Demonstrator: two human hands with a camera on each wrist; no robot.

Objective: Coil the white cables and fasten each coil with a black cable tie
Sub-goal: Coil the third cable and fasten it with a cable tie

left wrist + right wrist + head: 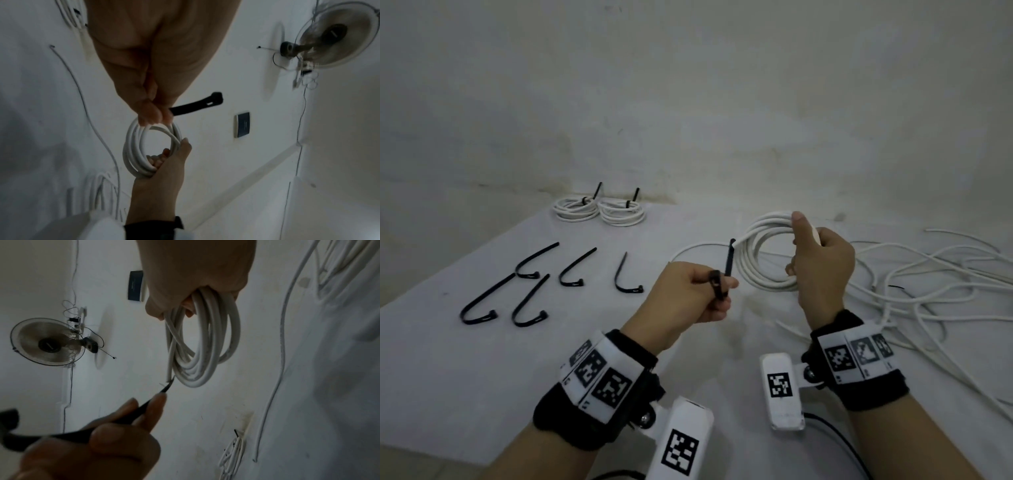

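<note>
My right hand [803, 245] grips a white cable coil [755, 263] and holds it upright above the white table [482, 359], thumb on top and fingers through the loop. In the right wrist view the coil [205, 345] hangs from the curled fingers. My left hand [722, 291] pinches a black cable tie [728, 262]. The tie's thin tip points up, right beside the coil's left edge. In the left wrist view the tie's head end [197, 104] sticks out past the left fingertips [152, 113], just above the coil [133, 146].
Two tied coils [599, 209] lie at the table's back edge. Several loose black ties [534, 284] lie on the left half. A tangle of loose white cable [928, 284] covers the right side. A wall fan [48, 342] shows behind.
</note>
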